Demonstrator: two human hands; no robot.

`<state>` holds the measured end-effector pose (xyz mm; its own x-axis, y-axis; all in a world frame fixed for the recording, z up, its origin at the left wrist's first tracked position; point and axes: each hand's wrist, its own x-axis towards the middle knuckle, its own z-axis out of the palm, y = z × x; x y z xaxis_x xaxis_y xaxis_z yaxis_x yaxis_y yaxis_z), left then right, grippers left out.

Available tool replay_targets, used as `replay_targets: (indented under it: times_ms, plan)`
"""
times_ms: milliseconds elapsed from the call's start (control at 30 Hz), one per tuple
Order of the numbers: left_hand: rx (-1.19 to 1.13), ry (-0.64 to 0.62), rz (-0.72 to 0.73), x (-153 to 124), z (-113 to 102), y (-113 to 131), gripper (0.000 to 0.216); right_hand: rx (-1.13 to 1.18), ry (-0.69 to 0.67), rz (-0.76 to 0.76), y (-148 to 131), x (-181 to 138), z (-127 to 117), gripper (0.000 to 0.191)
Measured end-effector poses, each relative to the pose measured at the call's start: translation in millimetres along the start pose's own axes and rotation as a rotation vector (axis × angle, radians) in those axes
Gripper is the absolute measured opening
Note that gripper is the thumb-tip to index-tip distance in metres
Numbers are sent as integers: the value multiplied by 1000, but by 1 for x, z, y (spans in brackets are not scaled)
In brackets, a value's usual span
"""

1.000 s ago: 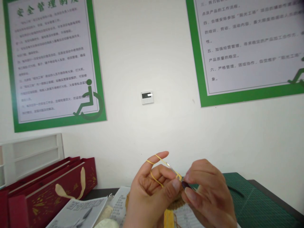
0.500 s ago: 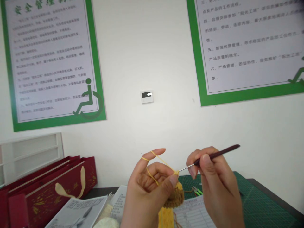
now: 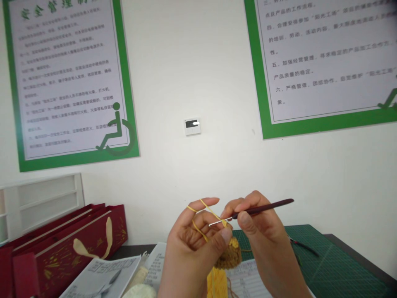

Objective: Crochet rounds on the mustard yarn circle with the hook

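Pinching the crocheted piece (image 3: 229, 257) at its upper edge between thumb and fingers, the left hand (image 3: 196, 250) raises its forefinger above the piece, yellow yarn (image 3: 211, 210) looped around it. The right hand (image 3: 263, 227), just right of the piece's top, grips a dark-handled crochet hook (image 3: 263, 208) between thumb and fingers, its metal shaft slanting across that upper edge and its tip to the left. The two hands nearly meet; whether their fingertips touch I cannot tell. The piece, yellow above and brown below, hangs under the left thumb. It looks light, soft and stretchy, so a gentle pinch close to the loops should suit it; the yarn could slip or snag, while the slim hook seems stiff and best held by its handle. Below the piece is a yellow bundle (image 3: 217, 283), to its lower right a printed sheet (image 3: 248, 279), to its right a green cutting mat (image 3: 331, 260), and well to its left a red gift bag (image 3: 71, 260)
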<state>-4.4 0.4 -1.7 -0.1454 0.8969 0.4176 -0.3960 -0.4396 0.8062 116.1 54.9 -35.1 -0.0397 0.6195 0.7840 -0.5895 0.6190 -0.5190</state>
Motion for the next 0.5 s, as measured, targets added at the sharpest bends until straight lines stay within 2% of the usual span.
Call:
replay_targets:
  times_ms: [367,500]
  plan:
    - [-65,31,-4,1,1,-2,56,-6,34,-70,7,-1,-1,5]
    - [-99,44,-41,1,0,-3,59,-48,1,-202,4,0,5,3]
